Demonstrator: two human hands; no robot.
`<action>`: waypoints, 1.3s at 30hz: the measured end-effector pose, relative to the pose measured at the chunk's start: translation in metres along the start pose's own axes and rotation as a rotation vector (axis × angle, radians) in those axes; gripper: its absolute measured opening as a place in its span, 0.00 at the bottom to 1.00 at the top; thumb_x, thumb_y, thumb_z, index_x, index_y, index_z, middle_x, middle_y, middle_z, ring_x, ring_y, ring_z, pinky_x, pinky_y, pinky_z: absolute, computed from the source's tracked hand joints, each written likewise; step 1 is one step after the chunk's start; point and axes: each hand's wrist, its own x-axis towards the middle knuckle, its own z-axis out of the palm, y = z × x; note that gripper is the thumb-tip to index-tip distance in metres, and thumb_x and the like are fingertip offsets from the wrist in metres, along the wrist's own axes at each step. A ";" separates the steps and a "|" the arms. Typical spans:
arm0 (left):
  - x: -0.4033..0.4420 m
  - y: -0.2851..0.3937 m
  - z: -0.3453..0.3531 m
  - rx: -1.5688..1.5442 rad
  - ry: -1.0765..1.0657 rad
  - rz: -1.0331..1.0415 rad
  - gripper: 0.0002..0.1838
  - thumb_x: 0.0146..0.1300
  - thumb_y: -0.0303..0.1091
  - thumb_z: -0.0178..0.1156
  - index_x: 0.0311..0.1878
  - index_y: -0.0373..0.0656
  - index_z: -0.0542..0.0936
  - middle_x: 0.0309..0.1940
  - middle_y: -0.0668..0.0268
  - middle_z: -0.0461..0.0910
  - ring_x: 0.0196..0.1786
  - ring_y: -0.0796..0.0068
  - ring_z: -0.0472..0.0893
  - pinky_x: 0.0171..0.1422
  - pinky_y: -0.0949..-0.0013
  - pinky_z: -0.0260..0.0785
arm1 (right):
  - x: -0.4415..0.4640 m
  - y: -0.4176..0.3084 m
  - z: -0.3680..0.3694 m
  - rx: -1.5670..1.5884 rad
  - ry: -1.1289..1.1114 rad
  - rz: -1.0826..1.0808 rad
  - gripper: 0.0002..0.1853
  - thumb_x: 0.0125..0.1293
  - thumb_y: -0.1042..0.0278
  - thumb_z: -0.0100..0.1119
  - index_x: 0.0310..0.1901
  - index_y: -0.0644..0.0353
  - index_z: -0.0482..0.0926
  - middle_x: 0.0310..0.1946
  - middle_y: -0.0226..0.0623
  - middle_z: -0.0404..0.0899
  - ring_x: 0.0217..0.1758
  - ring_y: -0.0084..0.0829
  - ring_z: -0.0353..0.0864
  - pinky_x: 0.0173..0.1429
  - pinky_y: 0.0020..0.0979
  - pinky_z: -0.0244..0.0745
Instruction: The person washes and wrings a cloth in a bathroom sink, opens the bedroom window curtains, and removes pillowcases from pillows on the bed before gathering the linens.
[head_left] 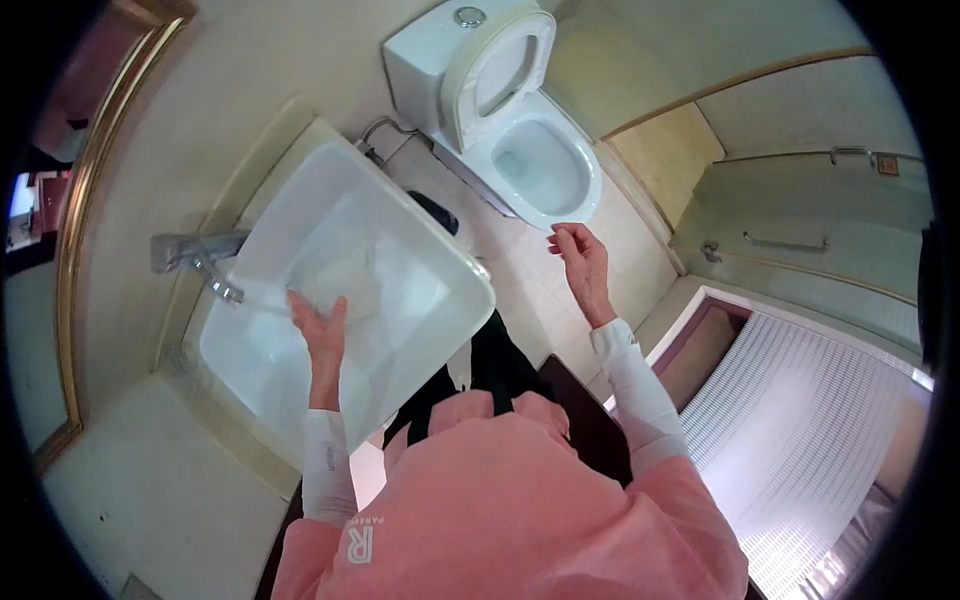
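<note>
A person's left hand point(322, 335), fingers spread and grip unclear, meets a translucent item point(350, 275) in the sink point(405, 330), seemingly placed there for the faucet point(205, 250), while the right hand point(585, 272), fingers curled closed, hangs apart.

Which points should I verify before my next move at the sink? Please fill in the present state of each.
1. Left hand over the sink: ok.
2. Pale translucent thing firmly gripped: cannot tell.
3. Water running from the faucet: cannot tell.
4. Right hand over the sink: not ok, it is out to the side.
5. Toilet lid raised: ok.
</note>
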 end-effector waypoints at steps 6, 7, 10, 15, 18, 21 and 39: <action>0.058 -0.001 0.122 0.690 0.028 0.005 0.58 0.50 0.49 0.67 0.71 0.34 0.36 0.66 0.28 0.32 0.70 0.31 0.34 0.70 0.41 0.34 | 0.179 0.150 -0.107 -1.252 -0.256 -0.374 0.23 0.65 0.52 0.50 0.52 0.63 0.74 0.53 0.44 0.74 0.58 0.43 0.71 0.61 0.45 0.65; 0.068 0.004 0.138 0.716 0.008 0.004 0.59 0.51 0.48 0.67 0.71 0.35 0.35 0.66 0.28 0.30 0.70 0.31 0.34 0.71 0.42 0.34 | 0.213 0.180 -0.120 -1.406 -0.309 -0.487 0.25 0.65 0.50 0.50 0.55 0.62 0.72 0.57 0.43 0.71 0.63 0.41 0.67 0.65 0.45 0.61; 0.099 0.010 0.186 0.714 -0.028 -0.030 0.59 0.51 0.46 0.67 0.70 0.35 0.33 0.67 0.30 0.27 0.71 0.35 0.32 0.72 0.44 0.31 | 0.327 0.255 -0.149 -1.583 -0.588 -0.367 0.33 0.65 0.44 0.46 0.64 0.60 0.63 0.68 0.39 0.57 0.74 0.34 0.48 0.74 0.44 0.43; 0.152 -0.024 0.236 0.767 -0.060 -0.078 0.54 0.55 0.41 0.63 0.70 0.34 0.33 0.68 0.35 0.26 0.71 0.39 0.32 0.72 0.46 0.30 | 0.501 0.357 -0.147 -1.951 -0.797 -0.290 0.40 0.64 0.34 0.38 0.70 0.54 0.53 0.73 0.29 0.47 0.76 0.29 0.37 0.77 0.41 0.27; 0.181 -0.053 0.254 0.805 -0.034 -0.058 0.53 0.56 0.44 0.62 0.70 0.34 0.36 0.70 0.46 0.36 0.71 0.51 0.42 0.73 0.51 0.36 | 0.587 0.425 -0.143 -2.045 -0.845 -0.369 0.43 0.61 0.30 0.39 0.70 0.51 0.51 0.73 0.27 0.44 0.76 0.28 0.36 0.77 0.40 0.27; 0.201 -0.079 0.262 0.820 -0.001 -0.052 0.52 0.56 0.47 0.61 0.70 0.34 0.38 0.70 0.50 0.40 0.71 0.56 0.45 0.73 0.53 0.38 | 0.662 0.490 -0.149 -0.737 -0.846 -0.166 0.44 0.60 0.29 0.38 0.71 0.51 0.50 0.73 0.27 0.43 0.76 0.28 0.36 0.77 0.41 0.26; 0.185 -0.104 0.260 0.761 -0.110 -0.124 0.48 0.60 0.50 0.56 0.71 0.36 0.40 0.71 0.50 0.34 0.72 0.53 0.37 0.73 0.52 0.30 | 0.628 0.504 -0.153 -2.167 -0.834 -0.306 0.40 0.66 0.35 0.33 0.70 0.57 0.49 0.72 0.30 0.47 0.76 0.26 0.37 0.77 0.38 0.26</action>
